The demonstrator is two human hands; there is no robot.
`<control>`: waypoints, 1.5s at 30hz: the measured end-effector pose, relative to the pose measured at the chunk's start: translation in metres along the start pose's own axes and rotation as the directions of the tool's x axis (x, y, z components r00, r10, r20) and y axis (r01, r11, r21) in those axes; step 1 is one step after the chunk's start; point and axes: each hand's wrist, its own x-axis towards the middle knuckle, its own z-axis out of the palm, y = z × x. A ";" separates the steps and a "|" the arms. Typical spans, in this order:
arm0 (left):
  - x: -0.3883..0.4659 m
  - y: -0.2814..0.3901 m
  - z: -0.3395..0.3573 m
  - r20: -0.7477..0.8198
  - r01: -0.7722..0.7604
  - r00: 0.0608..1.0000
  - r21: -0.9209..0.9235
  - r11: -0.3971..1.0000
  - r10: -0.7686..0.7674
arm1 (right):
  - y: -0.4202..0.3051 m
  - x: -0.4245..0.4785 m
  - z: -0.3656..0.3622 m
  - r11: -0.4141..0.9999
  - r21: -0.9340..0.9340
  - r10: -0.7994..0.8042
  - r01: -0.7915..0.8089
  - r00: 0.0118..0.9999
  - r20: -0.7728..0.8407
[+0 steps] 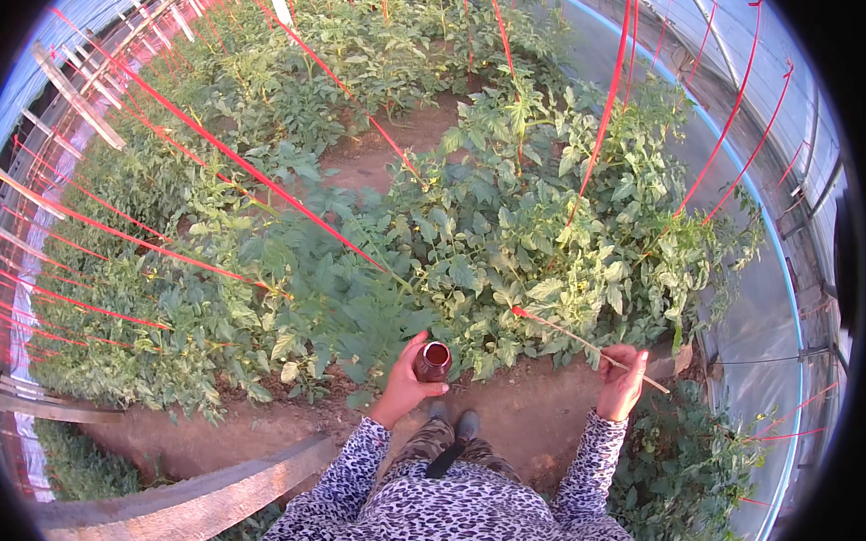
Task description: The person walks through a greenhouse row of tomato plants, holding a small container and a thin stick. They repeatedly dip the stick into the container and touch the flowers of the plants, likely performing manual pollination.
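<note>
A small open-mouthed jar with dark red contents is held upright in my left hand, fingers around its side. Between the thumb and fingers of my right hand is a thin wooden stick. Its far end carries a bright red tip, which lies over the leaves of a tomato plant; whether it touches them I cannot tell. The two hands are well apart, the jar at the middle and the stick to the right.
Red strings run down to the tomato plants from above. A concrete beam crosses the lower left. Clear plastic sheeting lines the right side. Below me, my shoes stand on a bare soil path, with more plants behind.
</note>
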 end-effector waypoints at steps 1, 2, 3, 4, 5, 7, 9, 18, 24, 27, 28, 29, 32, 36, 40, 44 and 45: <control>0.000 -0.006 -0.002 0.001 -0.004 1.000 0.037 0.999 0.004 | -0.016 -0.006 -0.003 0.999 0.016 0.040 -0.041 0.999 0.035; 0.001 -0.012 -0.004 0.008 -0.035 0.999 0.092 0.995 0.034 | -0.028 -0.013 0.005 0.999 -0.035 0.018 -0.021 0.997 -0.070; 0.000 -0.011 -0.003 0.017 -0.035 0.999 0.084 0.996 0.034 | -0.034 -0.018 0.005 0.998 0.067 -0.001 0.003 0.999 -0.039; 0.000 -0.009 -0.001 0.026 -0.035 0.999 0.078 0.996 0.033 | -0.039 -0.023 0.005 0.985 0.168 -0.025 0.026 1.000 -0.010; 0.002 -0.007 0.000 0.036 -0.034 0.999 0.073 0.997 0.032 | -0.044 -0.026 0.004 0.962 0.269 -0.053 0.047 0.998 0.016; 0.002 -0.008 -0.001 0.054 -0.070 0.996 0.128 0.989 0.064 | -0.049 -0.035 0.003 0.927 0.376 -0.036 0.001 0.996 0.086; 0.004 0.000 0.002 0.074 -0.055 0.996 0.057 0.997 0.051 | -0.051 -0.043 0.005 0.891 0.453 -0.030 -0.010 0.996 0.080; 0.036 0.036 0.053 0.269 -0.190 0.952 0.155 0.970 0.143 | -0.035 -0.029 -0.045 0.898 0.421 -0.103 0.124 0.992 -0.072; 0.080 0.066 0.146 0.378 -0.208 0.904 -0.019 0.978 0.199 | -0.026 0.021 -0.096 0.893 0.433 -0.069 0.125 0.987 -0.143; 0.112 0.061 0.201 0.355 -0.216 0.910 -0.036 0.976 0.215 | -0.022 0.058 -0.126 0.896 0.441 0.004 0.047 0.994 -0.113; 0.125 0.057 0.211 0.353 -0.158 0.921 -0.046 0.986 0.164 | -0.022 0.071 -0.132 0.902 0.432 0.032 0.013 0.995 -0.098; 0.135 0.053 0.219 0.351 -0.101 0.929 -0.058 0.993 0.115 | -0.021 0.083 -0.139 0.906 0.422 0.061 -0.021 0.995 -0.082; 0.163 0.045 0.242 0.333 -0.010 0.943 -0.017 1.000 0.015 | -0.021 0.107 -0.155 0.909 0.400 0.132 -0.114 0.991 -0.017; 0.173 0.038 0.259 0.323 -0.002 0.946 0.098 0.995 -0.030 | -0.017 0.133 -0.173 0.902 0.381 0.208 -0.202 0.978 0.027; 0.158 0.033 0.258 0.327 0.064 0.934 0.240 0.969 -0.143 | -0.006 0.150 -0.175 0.901 0.340 0.265 -0.271 0.962 0.065; 0.136 0.024 0.249 0.255 0.060 0.954 0.359 0.932 -0.159 | 0.000 0.156 -0.165 0.911 0.277 0.278 -0.305 0.951 0.133; 0.131 0.022 0.247 0.231 0.060 0.960 0.375 0.925 -0.156 | 0.001 0.156 -0.162 0.915 0.256 0.280 -0.310 0.948 0.150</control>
